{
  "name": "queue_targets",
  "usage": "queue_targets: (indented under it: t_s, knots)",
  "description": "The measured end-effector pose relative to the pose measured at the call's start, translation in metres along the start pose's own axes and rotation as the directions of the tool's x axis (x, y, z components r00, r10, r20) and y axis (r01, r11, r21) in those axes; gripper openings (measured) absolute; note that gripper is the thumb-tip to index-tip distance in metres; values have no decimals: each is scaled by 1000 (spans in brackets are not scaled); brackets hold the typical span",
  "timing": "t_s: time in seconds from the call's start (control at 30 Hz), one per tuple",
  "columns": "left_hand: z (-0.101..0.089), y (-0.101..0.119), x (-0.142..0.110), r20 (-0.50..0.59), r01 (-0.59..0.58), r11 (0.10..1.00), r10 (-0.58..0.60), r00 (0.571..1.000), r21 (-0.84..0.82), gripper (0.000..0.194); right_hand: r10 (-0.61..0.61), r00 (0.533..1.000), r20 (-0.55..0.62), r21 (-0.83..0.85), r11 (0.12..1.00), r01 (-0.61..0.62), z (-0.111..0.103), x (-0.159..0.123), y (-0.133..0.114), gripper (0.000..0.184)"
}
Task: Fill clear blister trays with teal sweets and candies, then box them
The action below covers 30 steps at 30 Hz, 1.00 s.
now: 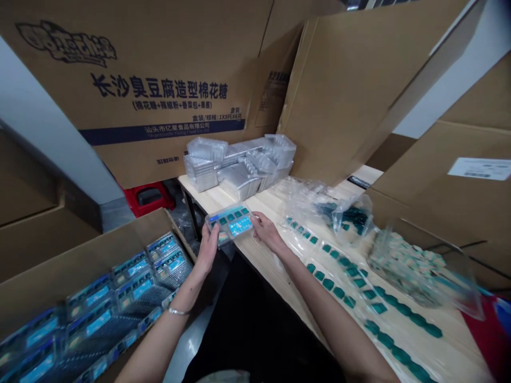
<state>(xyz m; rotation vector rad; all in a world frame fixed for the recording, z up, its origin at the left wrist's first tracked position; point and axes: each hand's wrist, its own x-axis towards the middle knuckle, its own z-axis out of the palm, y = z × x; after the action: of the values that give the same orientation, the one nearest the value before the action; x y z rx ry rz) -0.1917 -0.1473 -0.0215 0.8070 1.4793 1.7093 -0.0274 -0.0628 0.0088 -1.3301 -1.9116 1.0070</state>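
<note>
Filled trays (pixel 136 284) line the carton (pixel 83 271), empty trays (pixel 239 165) and green pieces (pixel 399 335) lie on the table (pixel 263 260), my left hand (pixel 207 250) and right hand (pixel 265 232) clamped on one tray (pixel 230 223).

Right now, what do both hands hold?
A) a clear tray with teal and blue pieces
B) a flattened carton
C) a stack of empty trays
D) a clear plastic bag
A. The left hand and right hand are on the edges of a clear plastic tray holding teal and blue pieces.
</note>
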Motion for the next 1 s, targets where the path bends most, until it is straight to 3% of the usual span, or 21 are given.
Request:
queue_targets:
  t_s: [0.13, 0.23, 0.4, 0.53, 0.6, 0.67, 0.7, 0.77, 0.83, 0.9, 1.0]
  knots:
    - [18, -24, 41, -117, 12, 999, -7, 993, 41, 64, 81, 996, 26, -225, 972, -73, 8, 45, 4, 39]
    - [27, -40, 54, -163, 43, 998, -35, 986, 47, 76, 85, 996, 34, -325, 943, -69, 15, 62, 11, 38]
    - [31, -51, 49, -178, 54, 997, -43, 983, 61, 73, 94, 993, 75, -397, 916, -57, 22, 70, 16, 36]
    - [29, -50, 39, -133, 69, 996, -60, 989, 64, 77, 100, 992, 77, -423, 904, -58, 17, 59, 8, 36]
    - [24, -46, 34, -141, 80, 992, -67, 988, 95, 81, 42, 999, 34, -463, 886, -22, 5, 45, 5, 36]
    - [18, -38, 29, -198, 17, 979, 24, 980, 203, 81, -46, 998, -42, -561, 828, 14, -16, 28, 6, 33]
    - [15, -31, 26, -227, -68, 956, 137, 964, 286, 79, -83, 993, -86, -625, 781, 11, -30, 19, 8, 30]
    - [13, -16, 16, -190, -313, 855, 417, 889, 414, 69, -107, 977, -186, -743, 665, -69, -62, 2, 19, 27]
    - [19, 0, 4, -110, -461, 786, 545, 831, 412, 49, -101, 956, -276, -820, 544, -179, -94, -9, 35, 30]
    - [36, 12, -9, 1, -507, 791, 539, 842, 341, 30, -109, 945, -309, -857, 463, -227, -120, -12, 52, 32]
    - [72, 18, -25, 251, -411, 894, 363, 897, 177, 32, -159, 954, -253, -887, 433, -163, -140, -8, 75, 29]
